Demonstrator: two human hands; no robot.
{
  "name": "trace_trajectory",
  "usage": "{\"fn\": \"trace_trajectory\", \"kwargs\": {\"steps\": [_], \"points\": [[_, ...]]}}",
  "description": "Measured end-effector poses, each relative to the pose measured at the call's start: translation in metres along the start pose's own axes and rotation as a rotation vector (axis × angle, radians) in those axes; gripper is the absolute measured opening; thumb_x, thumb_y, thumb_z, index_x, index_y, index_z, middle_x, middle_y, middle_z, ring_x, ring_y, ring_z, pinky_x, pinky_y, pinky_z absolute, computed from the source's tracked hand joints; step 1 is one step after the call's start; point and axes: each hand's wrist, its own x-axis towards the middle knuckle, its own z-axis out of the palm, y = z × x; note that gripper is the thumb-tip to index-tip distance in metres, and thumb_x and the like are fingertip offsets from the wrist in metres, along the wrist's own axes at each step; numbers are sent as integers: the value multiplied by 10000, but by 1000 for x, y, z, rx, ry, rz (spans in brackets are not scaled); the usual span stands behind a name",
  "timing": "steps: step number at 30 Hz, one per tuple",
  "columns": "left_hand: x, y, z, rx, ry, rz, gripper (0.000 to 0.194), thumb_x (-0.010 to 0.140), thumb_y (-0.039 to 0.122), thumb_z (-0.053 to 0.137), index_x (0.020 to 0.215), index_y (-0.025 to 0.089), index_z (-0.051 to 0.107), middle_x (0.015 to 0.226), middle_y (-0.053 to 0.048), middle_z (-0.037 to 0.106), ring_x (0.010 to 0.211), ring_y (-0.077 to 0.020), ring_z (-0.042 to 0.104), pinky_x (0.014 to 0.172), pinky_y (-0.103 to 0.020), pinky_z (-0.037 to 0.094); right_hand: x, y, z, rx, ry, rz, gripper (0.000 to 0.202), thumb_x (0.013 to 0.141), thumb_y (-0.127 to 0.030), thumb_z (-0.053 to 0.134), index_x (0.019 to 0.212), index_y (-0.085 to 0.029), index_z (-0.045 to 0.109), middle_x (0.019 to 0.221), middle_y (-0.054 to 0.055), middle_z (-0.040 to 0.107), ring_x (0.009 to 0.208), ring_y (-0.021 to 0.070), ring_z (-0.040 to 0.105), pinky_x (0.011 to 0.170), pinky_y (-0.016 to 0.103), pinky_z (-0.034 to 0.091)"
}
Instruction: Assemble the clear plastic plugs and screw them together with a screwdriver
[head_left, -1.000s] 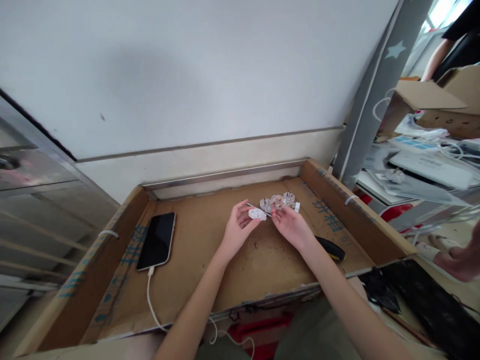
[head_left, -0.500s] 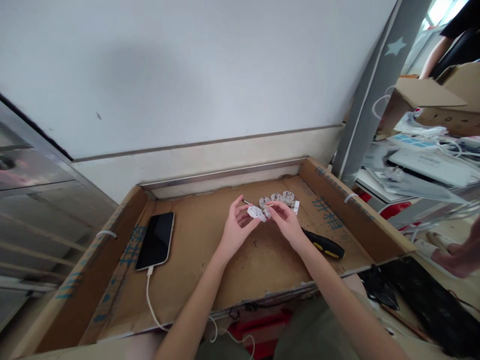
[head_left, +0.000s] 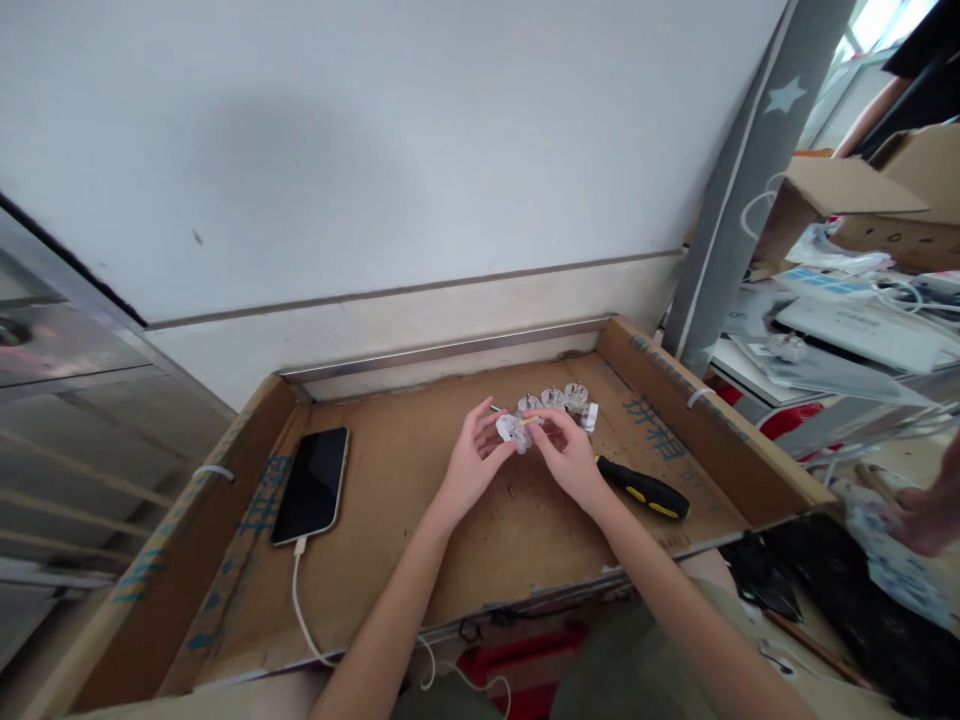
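Observation:
Over the cardboard tray (head_left: pixel 420 500), my left hand (head_left: pixel 472 455) is closed around the edge of a white plastic plug part (head_left: pixel 510 430). A thin metal pin sticks out beside its fingertips. My right hand (head_left: pixel 566 455) meets it from the other side, thumb and fingers pinching a small tan strip (head_left: pixel 531 420) against the plug part. Just behind the hands stand several clear plugs (head_left: pixel 576 394) with metal pins pointing up. Right of the right hand lies a black and yellow screwdriver handle (head_left: pixel 649 490); its front end is hidden.
A smartphone (head_left: pixel 311 485) on a white charging cable (head_left: pixel 298 590) lies at the tray's left. Cardboard walls edge the tray, and a white panel (head_left: pixel 420 150) rises behind. At right, a cluttered table holds an open box (head_left: pixel 847 190); parts of other people show there.
The plug part has tilted in my left hand, and the tan strip now shows at my right fingertips. At far right, another person's hand now has a crumpled plastic bag by it.

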Motion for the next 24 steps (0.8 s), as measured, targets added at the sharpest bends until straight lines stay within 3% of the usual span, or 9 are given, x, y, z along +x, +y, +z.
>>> {"fn": "trace_trajectory", "kwargs": {"steps": [8,12,16,24], "points": [[1,-7,-4,-34,-40,-46,732,640,163,726,1291,224,398,1345,-153,446,902,-169,621,836,-365,502,-2,-4,0,-183,-42,-148,295,859,-358,461,1006,-136,586,1064,70,564,1005,118,527,903,337,454],[1,-8,-5,-7,-41,-41,643,645,129,691,1240,209,461,1348,-137,450,968,-194,603,834,-367,507,-5,-6,2,-290,-84,-229,256,862,-289,434,1037,-202,600,1098,70,571,1086,139,517,983,343,419],[1,-7,-6,37,-74,-22,524,656,113,657,1159,182,531,1198,-111,583,1042,-218,580,896,-388,480,-8,-6,3,-383,-98,-293,292,861,-260,410,1086,-254,596,1141,56,573,1109,149,519,1007,341,410],[3,-5,-7,-48,-95,-38,534,622,68,553,1141,192,566,1193,-78,608,1110,-224,553,937,-381,452,-11,-5,3,-485,-89,-381,329,860,-221,399,1129,-259,583,1183,40,569,1120,139,524,1019,349,424]]}}
